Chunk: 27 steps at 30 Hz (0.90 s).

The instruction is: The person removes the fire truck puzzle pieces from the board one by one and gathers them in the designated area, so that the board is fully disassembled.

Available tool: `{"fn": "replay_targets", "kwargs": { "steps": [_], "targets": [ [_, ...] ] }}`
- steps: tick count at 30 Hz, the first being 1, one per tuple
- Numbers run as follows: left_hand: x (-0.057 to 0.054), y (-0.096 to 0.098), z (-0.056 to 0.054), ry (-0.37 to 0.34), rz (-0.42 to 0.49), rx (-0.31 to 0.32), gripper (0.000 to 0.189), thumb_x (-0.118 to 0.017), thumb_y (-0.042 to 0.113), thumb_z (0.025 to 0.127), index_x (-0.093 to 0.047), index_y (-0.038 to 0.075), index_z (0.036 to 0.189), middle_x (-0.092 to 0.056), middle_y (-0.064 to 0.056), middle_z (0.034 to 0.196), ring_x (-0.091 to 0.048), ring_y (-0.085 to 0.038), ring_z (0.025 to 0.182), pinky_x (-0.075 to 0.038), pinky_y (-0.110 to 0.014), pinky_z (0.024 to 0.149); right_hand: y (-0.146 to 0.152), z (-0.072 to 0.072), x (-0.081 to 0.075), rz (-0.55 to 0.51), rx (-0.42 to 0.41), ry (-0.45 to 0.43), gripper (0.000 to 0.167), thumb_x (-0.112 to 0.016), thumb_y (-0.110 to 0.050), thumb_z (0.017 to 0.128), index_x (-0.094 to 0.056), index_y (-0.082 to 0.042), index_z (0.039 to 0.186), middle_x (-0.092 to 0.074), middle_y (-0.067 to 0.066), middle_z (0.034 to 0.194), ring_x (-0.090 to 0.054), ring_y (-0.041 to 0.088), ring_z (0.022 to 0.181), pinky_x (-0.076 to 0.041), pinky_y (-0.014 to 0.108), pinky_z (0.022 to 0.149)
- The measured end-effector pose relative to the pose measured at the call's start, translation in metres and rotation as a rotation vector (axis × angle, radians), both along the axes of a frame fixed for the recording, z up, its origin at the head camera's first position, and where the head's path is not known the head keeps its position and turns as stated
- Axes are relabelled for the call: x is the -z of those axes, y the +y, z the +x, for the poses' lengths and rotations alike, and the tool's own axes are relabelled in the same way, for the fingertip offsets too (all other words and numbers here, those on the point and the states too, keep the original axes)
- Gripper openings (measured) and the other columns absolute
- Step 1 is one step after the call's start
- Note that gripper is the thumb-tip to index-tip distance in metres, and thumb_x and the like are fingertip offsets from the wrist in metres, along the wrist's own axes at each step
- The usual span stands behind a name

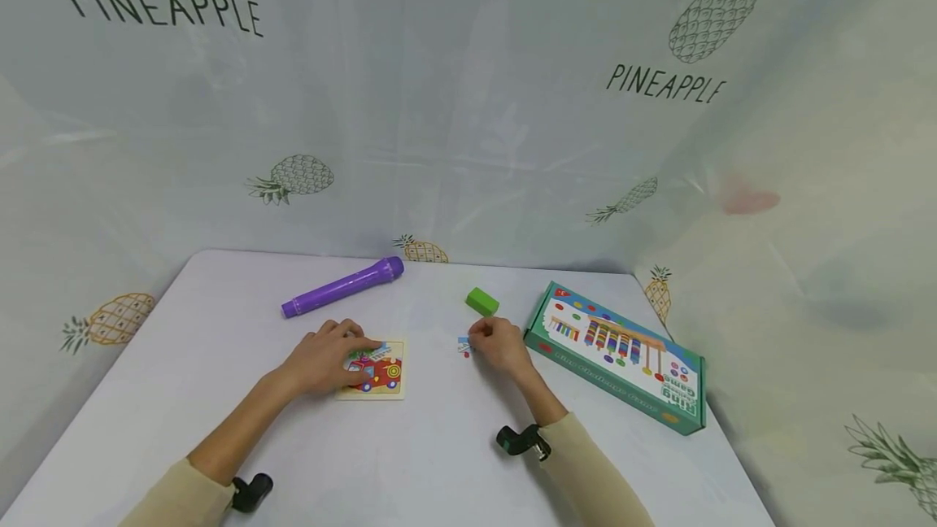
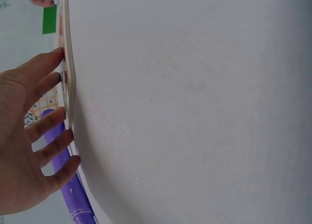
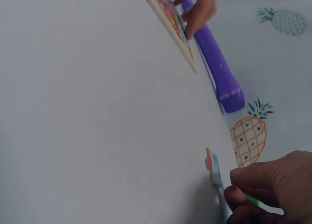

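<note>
My left hand (image 1: 325, 356) rests on a small square picture puzzle (image 1: 394, 366) with a red truck on it. In the left wrist view, the spread fingers (image 2: 54, 148) are fairly straight, their tips along the board's pale edge. To the right, my right hand (image 1: 501, 346) has its thumb and fingers bent together at the right edge of a small puzzle piece (image 1: 464, 344), blue and white with red spots. The right wrist view shows this piece (image 3: 213, 168) nearly edge-on beside the thumb tip. The hand hides part of it.
A purple toy microphone (image 1: 342, 287) lies behind the puzzle. Behind the right hand is a green block (image 1: 482, 302). A green game box (image 1: 615, 356) stands at the right of the white table (image 1: 410, 462). Pineapple-print sheeting (image 1: 468, 104) hangs behind the table.
</note>
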<state>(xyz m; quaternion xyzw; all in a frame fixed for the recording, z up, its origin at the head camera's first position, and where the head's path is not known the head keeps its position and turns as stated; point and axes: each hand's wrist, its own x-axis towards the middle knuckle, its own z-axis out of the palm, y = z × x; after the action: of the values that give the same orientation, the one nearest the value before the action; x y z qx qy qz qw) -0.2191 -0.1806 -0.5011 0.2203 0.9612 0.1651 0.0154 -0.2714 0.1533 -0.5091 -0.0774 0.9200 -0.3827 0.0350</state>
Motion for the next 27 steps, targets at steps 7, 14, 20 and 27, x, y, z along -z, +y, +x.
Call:
{"fn": "replay_targets", "kwargs": {
  "steps": [7,14,20,27],
  "targets": [
    [-0.001,0.0,-0.002,0.012,-0.004,0.008,0.053,-0.079,0.046,0.083,-0.069,0.027,0.131,-0.06,-0.006,0.126,-0.052,-0.036,0.115,-0.048,-0.058,0.086,-0.027,0.003,-0.006,-0.044,-0.062,0.025,0.007,-0.068,-0.016,0.096,-0.073,-0.013,0.097,-0.069,-0.003,0.083,-0.06,0.009,0.068,-0.046,0.025,0.058],
    [-0.003,0.0,-0.002,-0.003,-0.002,-0.009,0.053,-0.08,0.044,0.082,-0.069,0.022,0.13,-0.061,-0.007,0.127,-0.053,-0.037,0.116,-0.048,-0.061,0.088,-0.071,0.007,-0.009,-0.048,-0.15,-0.005,0.008,-0.07,-0.018,0.094,-0.075,-0.013,0.099,-0.068,-0.005,0.083,-0.056,0.008,0.068,-0.046,0.023,0.059],
    [-0.005,0.0,0.0,-0.015,0.024,-0.02,0.056,-0.081,0.044,0.081,-0.068,0.017,0.129,-0.061,-0.008,0.125,-0.054,-0.038,0.115,-0.048,-0.061,0.088,-0.102,0.013,-0.008,-0.001,-0.233,-0.053,0.011,-0.073,-0.021,0.093,-0.076,-0.013,0.099,-0.065,-0.008,0.078,-0.054,0.005,0.069,-0.044,0.021,0.06],
    [-0.004,0.0,0.001,-0.019,0.041,-0.015,0.057,-0.081,0.044,0.081,-0.068,0.015,0.128,-0.062,-0.007,0.124,-0.054,-0.037,0.115,-0.048,-0.06,0.087,-0.12,0.019,-0.002,0.143,-0.271,-0.022,0.019,-0.076,-0.028,0.09,-0.076,-0.014,0.102,-0.06,-0.009,0.076,-0.051,0.005,0.066,-0.041,0.021,0.059]
  ]
}}
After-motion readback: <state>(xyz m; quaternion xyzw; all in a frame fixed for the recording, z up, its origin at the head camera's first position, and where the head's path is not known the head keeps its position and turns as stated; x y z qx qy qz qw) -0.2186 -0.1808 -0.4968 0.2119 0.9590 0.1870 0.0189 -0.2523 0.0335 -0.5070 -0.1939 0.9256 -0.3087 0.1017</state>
